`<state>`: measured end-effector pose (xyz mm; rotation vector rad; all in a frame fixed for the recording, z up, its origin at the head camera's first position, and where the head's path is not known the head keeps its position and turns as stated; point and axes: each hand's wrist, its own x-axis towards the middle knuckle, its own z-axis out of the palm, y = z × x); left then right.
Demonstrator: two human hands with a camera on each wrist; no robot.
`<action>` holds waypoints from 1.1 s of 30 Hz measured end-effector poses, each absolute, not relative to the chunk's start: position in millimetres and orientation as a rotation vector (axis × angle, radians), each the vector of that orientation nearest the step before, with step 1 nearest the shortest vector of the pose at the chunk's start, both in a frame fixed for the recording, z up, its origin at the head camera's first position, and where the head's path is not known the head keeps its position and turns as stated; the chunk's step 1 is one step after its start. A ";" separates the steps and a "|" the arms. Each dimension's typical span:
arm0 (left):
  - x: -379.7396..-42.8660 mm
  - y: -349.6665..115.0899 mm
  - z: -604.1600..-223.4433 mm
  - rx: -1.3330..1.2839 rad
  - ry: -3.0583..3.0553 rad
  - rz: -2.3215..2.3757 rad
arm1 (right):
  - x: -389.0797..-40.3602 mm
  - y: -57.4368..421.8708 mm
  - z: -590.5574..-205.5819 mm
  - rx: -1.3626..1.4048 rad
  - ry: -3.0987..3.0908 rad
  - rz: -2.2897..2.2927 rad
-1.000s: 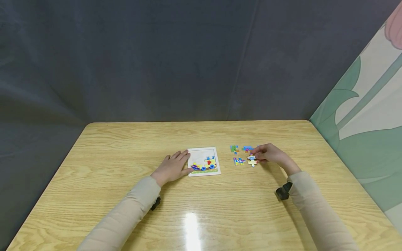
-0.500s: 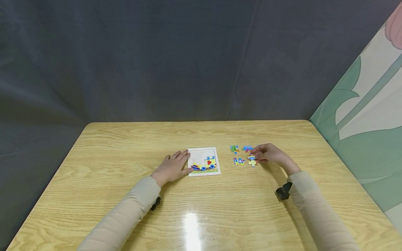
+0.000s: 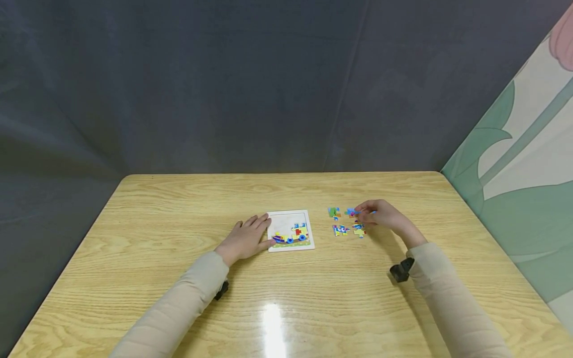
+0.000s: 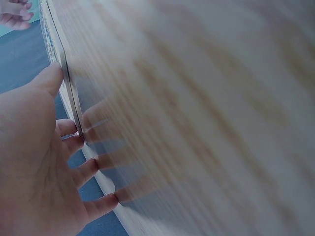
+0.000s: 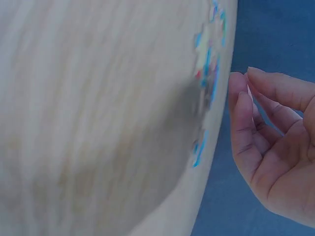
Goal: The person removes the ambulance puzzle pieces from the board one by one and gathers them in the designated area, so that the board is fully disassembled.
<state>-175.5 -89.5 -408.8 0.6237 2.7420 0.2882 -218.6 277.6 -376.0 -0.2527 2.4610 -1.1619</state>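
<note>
My left hand [image 3: 245, 239] lies with fingers spread at the left edge of a white-framed puzzle board [image 3: 286, 213]. In the left wrist view, the left hand's [image 4: 37, 157] fingertips touch the tabletop and its thumb rests on the board's edge. Fitted puzzle pieces [image 3: 293, 238] show a yellow and blue vehicle along the board's lower part. My right hand [image 3: 380, 215] hovers over loose puzzle pieces, its fingers loosely bent. Nothing shows between the right hand's [image 5: 275, 132] fingertips in the right wrist view. It partly hides a blue piece [image 3: 351, 212]; a yellow piece [image 3: 359, 232] lies just below.
A green piece [image 3: 333, 212] and a blue-yellow piece [image 3: 341, 230] lie right of the board. The wooden table [image 3: 179, 209] meets a dark curtain [image 3: 224, 99] behind. A painted wall panel [image 3: 528, 199] stands along the right.
My right hand has lifted and moved slightly away from me, off the yellow piece, which stays on the table. The left hand and the board have not moved.
</note>
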 end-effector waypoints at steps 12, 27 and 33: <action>-175.3 -88.4 -407.4 0.618 2.742 0.273 | -221.1 236.7 -364.2 -0.323 2.513 -1.150; -175.3 -87.9 -405.6 0.629 2.746 0.264 | -221.5 177.1 -381.6 -0.473 2.496 -1.100; -174.6 -87.7 -406.0 0.613 2.743 0.264 | -217.7 161.7 -386.3 -0.500 2.473 -1.088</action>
